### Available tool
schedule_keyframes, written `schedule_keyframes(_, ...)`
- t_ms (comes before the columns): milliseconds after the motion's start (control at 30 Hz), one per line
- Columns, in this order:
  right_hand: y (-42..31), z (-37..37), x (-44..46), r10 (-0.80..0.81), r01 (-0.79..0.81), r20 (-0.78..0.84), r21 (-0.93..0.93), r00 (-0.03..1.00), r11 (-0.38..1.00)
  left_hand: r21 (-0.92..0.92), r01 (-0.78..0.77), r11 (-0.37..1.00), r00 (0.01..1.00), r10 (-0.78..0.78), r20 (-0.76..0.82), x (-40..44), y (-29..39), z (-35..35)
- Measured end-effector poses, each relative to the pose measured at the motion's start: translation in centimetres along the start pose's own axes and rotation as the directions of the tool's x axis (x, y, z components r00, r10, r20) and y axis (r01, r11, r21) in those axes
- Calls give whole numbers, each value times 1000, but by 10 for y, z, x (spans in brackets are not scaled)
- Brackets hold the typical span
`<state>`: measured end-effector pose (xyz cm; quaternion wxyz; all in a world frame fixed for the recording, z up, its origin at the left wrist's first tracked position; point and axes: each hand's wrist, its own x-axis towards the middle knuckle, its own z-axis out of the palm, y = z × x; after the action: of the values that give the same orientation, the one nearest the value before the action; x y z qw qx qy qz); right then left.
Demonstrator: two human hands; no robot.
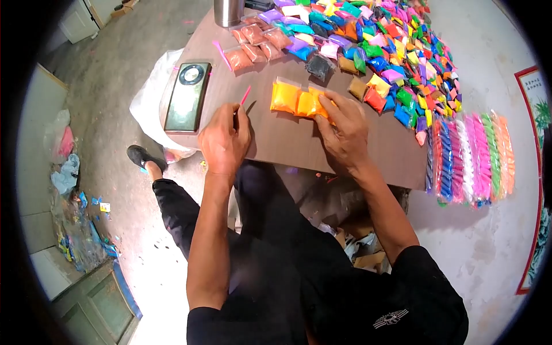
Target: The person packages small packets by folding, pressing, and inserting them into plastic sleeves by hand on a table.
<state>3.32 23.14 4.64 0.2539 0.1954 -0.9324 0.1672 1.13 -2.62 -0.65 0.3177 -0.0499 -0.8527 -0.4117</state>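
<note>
My left hand (225, 138) is closed around a thin pink stick (246, 95) whose tip points up past the fingers, over the near-left part of the table. My right hand (346, 129) grips the right end of a joined strip of clear packets filled with orange material (287, 99) between thumb and fingers. The strip lies on or just above the tabletop; the fingers hide part of its right side. Beyond it sit joined reddish-brown packets (254, 46), with another pink stick (221, 55) beside them.
A large heap of small coloured packets (397, 54) covers the far right of the table (270, 138). Long multicoloured packet strips (468, 155) hang at the right edge. A phone (187, 98) lies at the left, a steel cup (229, 12) at the back.
</note>
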Motion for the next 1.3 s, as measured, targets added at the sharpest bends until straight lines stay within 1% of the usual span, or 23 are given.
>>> schedule_keyframes(67, 1, 6, 3, -27, 27, 0, -14, 1000, 1000, -4, 3, 1000, 1000, -3, -1, 0, 0, 0)
schedule_keyframes(133, 0, 9, 5, -25, 25, 45, 5, 999, 1000, 5, 5, 1000, 1000, -5, 1, 0, 0, 1)
schedule_keyframes(367, 0, 17, 6, -26, 26, 20, -7, 999, 1000, -1, -29, 1000, 1000, 29, -12, 1, 0, 1)
schedule_keyframes(533, 1, 19, 5, -24, 24, 38, -18, 999, 1000, -11, 6, 1000, 1000, -6, -4, 0, 2, 2)
schedule_keyframes(667, 2, 19, 4, -14, 14, 34, -19, 999, 1000, -2, -22, 1000, 1000, 22, -20, 1, 5, 1)
schedule_keyframes(733, 1, 19, 3, -4, 4, 48, 2, 999, 1000, 26, 32, 999, 999, -33, 31, 0, 6, -1)
schedule_keyframes(767, 2, 19, 3, 7, -7, 61, 5, 998, 1000, 34, 25, 999, 999, -26, 22, 0, 5, 0)
schedule_keyframes(933, -3, 15, 3, 37, -38, 30, 9, 999, 999, 34, -18, 999, 1000, 17, 22, 2, 6, -1)
schedule_keyframes(1100, 3, 5, 8, 46, -46, -3, 33, 999, 998, 43, -5, 999, 999, 4, 34, 1, 7, -1)
schedule_keyframes(1200, 21, -1, 15, 41, -40, -51, 16, 998, 999, 47, 5, 999, 998, -7, 57, 2, 9, -2)
schedule_keyframes(1267, 44, -1, 27, 53, -49, -110, 39, 993, 998, 39, 39, 998, 997, -41, 70, 1, 9, -2)
schedule_keyframes(1300, 53, -5, 40, -3, -1, -171, -24, 985, 1000, 59, 26, 998, 997, -30, 74, 1, 9, -2)
